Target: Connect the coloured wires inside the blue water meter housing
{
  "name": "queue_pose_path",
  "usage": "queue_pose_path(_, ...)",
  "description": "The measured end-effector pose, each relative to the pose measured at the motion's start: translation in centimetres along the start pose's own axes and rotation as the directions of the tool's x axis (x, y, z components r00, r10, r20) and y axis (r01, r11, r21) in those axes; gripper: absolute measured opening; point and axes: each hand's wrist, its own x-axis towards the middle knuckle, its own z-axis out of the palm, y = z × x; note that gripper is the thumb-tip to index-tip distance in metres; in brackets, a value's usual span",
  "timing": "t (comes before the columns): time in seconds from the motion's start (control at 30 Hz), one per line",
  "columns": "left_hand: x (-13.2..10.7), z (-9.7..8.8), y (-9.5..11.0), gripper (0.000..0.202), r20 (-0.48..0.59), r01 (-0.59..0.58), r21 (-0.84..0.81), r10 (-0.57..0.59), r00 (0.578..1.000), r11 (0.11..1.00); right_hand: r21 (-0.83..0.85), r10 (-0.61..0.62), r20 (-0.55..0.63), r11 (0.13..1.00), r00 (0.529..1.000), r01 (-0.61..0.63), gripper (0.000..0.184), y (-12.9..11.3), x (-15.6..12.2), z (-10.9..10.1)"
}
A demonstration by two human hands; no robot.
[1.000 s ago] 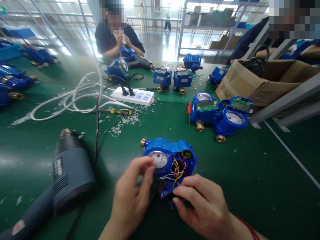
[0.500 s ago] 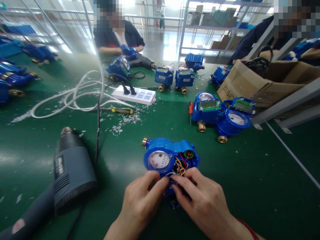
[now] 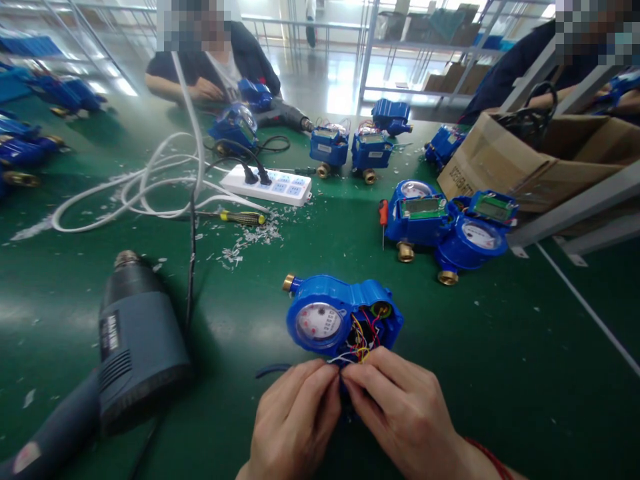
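In the head view, a blue water meter (image 3: 345, 293) lies on the green table, its round dial facing up and its side housing uncovered. Thin coloured wires (image 3: 361, 333) come out of the housing toward my fingers. My left hand (image 3: 300, 407) is closed in a pinch on the white wires at the meter's near side. Fingertip to fingertip with it, my right hand (image 3: 400, 400) pinches the wires too. A dark blue cable (image 3: 273, 369) sticks out leftward from behind my left hand. The exact wire ends are hidden by my fingers.
A heat gun (image 3: 143, 347) lies at the left. Beyond are a yellow-black screwdriver (image 3: 243, 218), plastic scraps and a white power strip (image 3: 270, 185). Two meters (image 3: 470, 243) and a red screwdriver (image 3: 383, 213) lie right, near a cardboard box (image 3: 495, 160). A co-worker (image 3: 215, 73) sits opposite.
My hands have shifted slightly down, and my left fingers have closed into a tighter pinch. The dark blue cable now shows at the left. The co-worker opposite has moved a hand away from a meter.
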Motion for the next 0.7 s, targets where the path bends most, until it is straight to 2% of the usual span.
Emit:
queue_pose_path(0.1,0.3,0.1,0.1,0.008,0.036,0.109,-0.055,-0.108,0.994,0.992,0.013,-0.026,-0.008,1.0,1.0,0.026,0.013,0.1,0.0,0.0)
queue_pose_path(0.17,0.4,-0.2,0.1,0.006,0.07,0.242,-0.043,-0.239,0.969,0.969,0.016,-0.024,-0.005,1.0,1.0,0.025,0.013,0.1,-0.1,0.0)
queue_pose_path(0.23,0.5,-0.6,0.0,0.005,0.082,0.395,-0.028,-0.392,0.916,0.918,0.016,-0.006,-0.002,1.0,1.0,0.006,0.014,0.2,-0.1,0.0)
queue_pose_path(0.33,0.3,-1.4,-0.2,0.02,0.051,0.592,-0.021,-0.59,0.805,0.806,0.028,0.032,-0.007,0.999,0.999,-0.032,0.014,0.3,-0.1,-0.1)
queue_pose_path(0.4,0.1,-1.7,-0.3,0.023,0.012,0.678,-0.025,-0.678,0.735,0.735,0.054,0.061,0.008,0.997,0.998,-0.062,0.012,0.4,-0.1,-0.3)
queue_pose_path(0.43,-0.1,-1.8,-0.4,0.02,-0.004,0.696,-0.048,-0.697,0.717,0.716,0.073,0.075,0.02,0.994,0.997,-0.076,0.011,0.5,-0.2,-0.4)
queue_pose_path(0.47,-0.3,-1.8,-0.5,0.019,-0.012,0.693,-0.078,-0.696,0.718,0.716,0.097,0.083,0.029,0.992,0.996,-0.086,0.011,0.6,-0.2,-0.5)
queue_pose_path(0.53,-0.6,-1.6,-0.5,0.025,0.018,0.628,-0.134,-0.632,0.775,0.766,0.154,0.083,0.03,0.984,0.996,-0.086,0.015,0.8,-0.5,-0.8)
queue_pose_path(0.63,-0.7,-1.0,-0.2,0.02,0.164,0.49,-0.17,-0.466,0.87,0.855,0.209,0.111,-0.047,0.973,0.993,-0.099,0.02,1.1,-1.2,-1.2)
queue_pose_path(0.7,-0.6,-0.7,0.1,0.018,0.26,0.422,-0.229,-0.363,0.895,0.877,0.197,0.177,-0.095,0.968,0.98,-0.156,0.022,1.4,-1.7,-1.3)
